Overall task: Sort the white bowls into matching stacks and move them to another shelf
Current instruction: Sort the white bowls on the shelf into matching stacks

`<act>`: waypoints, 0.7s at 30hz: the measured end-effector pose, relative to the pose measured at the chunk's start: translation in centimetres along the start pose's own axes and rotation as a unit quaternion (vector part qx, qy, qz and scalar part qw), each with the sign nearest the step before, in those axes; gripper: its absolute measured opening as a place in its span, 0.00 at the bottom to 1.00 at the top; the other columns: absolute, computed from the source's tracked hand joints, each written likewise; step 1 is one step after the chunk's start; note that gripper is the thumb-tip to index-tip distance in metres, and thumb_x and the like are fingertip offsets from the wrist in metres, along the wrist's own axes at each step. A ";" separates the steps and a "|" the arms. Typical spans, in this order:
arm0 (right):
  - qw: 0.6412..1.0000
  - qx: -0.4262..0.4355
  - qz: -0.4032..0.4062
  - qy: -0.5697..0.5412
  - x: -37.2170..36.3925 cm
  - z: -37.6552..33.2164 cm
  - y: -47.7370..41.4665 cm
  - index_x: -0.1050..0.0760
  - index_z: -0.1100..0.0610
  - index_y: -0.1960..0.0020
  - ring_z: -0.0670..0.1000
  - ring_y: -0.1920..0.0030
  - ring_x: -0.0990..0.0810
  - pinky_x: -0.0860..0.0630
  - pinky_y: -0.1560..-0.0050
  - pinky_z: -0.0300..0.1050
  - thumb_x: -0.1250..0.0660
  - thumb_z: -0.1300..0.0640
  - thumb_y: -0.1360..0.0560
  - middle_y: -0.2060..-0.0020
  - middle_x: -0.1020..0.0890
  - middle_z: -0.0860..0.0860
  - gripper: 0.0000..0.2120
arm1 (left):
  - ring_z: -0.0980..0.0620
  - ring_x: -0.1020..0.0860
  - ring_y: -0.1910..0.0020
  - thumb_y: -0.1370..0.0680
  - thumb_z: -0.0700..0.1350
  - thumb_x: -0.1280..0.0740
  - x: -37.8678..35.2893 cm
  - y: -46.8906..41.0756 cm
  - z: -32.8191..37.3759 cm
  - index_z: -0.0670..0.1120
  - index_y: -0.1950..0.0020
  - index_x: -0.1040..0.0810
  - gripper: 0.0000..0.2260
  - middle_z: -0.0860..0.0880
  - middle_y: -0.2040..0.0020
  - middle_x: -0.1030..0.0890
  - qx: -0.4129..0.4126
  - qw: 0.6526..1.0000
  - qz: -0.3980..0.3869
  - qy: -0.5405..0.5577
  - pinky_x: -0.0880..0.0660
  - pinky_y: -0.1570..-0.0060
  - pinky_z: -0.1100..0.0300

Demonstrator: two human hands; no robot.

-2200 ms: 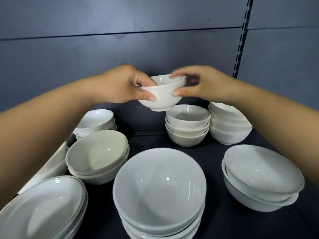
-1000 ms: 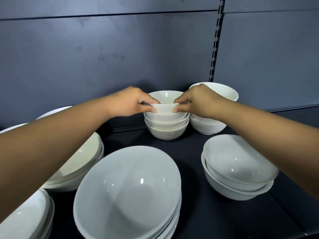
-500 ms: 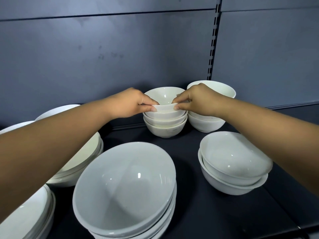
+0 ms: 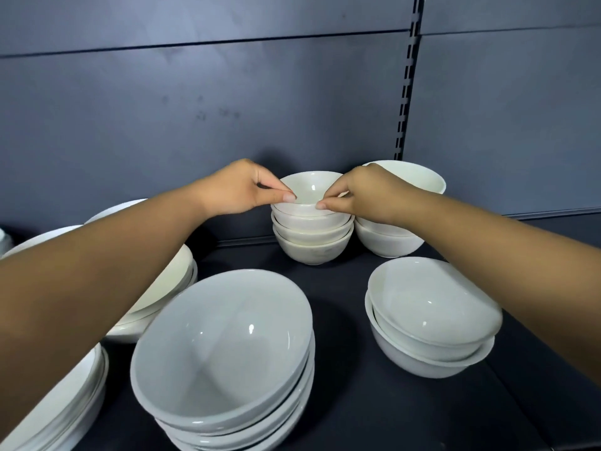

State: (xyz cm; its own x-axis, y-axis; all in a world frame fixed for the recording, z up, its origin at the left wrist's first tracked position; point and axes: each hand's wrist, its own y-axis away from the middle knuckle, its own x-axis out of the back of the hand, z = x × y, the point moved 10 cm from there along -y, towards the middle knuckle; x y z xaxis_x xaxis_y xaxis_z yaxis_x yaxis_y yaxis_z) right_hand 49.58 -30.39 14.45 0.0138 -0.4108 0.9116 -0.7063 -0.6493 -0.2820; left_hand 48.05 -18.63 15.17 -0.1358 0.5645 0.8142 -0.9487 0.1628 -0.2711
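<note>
A stack of small white bowls [image 4: 312, 245] stands at the back of the dark shelf [image 4: 351, 320]. The top small bowl [image 4: 310, 187] sits nested in it. My left hand [image 4: 240, 188] pinches its near rim from the left, thumb against curled fingers. From the right, my right hand [image 4: 364, 193] pinches the same rim. The two thumb tips lie close together over the bowl's front edge.
More white bowls surround the stack: a taller stack [image 4: 396, 236] behind my right hand, a medium stack [image 4: 429, 320] at right, a large stack [image 4: 224, 359] in front, wide bowls [image 4: 162, 288] at left and more [image 4: 55, 415] at bottom left. A grey back panel [image 4: 227, 109] closes the shelf.
Both hands lowered the small bowl from mid-air onto the back stack, where it now sits nested. The thumbs have slid up from its side to its near rim.
</note>
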 end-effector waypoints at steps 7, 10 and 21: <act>0.990 0.131 0.037 -0.034 1.5 -9.0 -1.8 0.18 0.56 0.55 0.50 0.54 0.22 0.27 0.48 0.45 0.34 0.48 0.26 0.55 0.16 0.50 0.12 | 0.74 0.25 0.66 0.27 0.45 0.31 7.8 7.3 -1.5 0.46 0.57 0.18 0.04 0.67 0.71 0.21 0.084 0.987 0.136 -0.005 0.33 0.61 0.82; 0.984 0.166 0.001 -0.071 0.0 -12.8 -2.6 0.18 0.56 0.54 0.47 0.55 0.22 0.29 0.51 0.41 0.33 0.49 0.27 0.57 0.17 0.48 0.11 | 0.76 0.27 0.66 0.28 0.49 0.30 9.7 12.3 -2.3 0.53 0.60 0.18 0.03 0.67 0.68 0.21 0.107 0.977 0.118 -0.141 0.34 0.63 0.81; 0.959 0.073 -0.245 -0.123 -12.7 -16.4 -6.7 0.30 0.58 0.36 0.55 0.40 0.25 0.25 0.40 0.53 0.32 0.46 0.28 0.40 0.25 0.55 0.25 | 0.74 0.26 0.50 0.30 0.65 0.38 8.6 28.0 -3.6 0.54 0.53 0.18 0.18 0.65 0.52 0.19 0.080 0.962 0.212 -0.150 0.33 0.51 0.79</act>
State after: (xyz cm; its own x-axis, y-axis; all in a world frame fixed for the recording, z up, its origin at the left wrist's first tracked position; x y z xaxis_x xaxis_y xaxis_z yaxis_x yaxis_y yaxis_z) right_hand 42.53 -10.30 9.64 0.4984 -0.1599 0.8521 -0.4651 -0.8787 0.1072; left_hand 21.33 -6.34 12.70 -0.5746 0.2896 0.7655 -0.8180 -0.1714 -0.5491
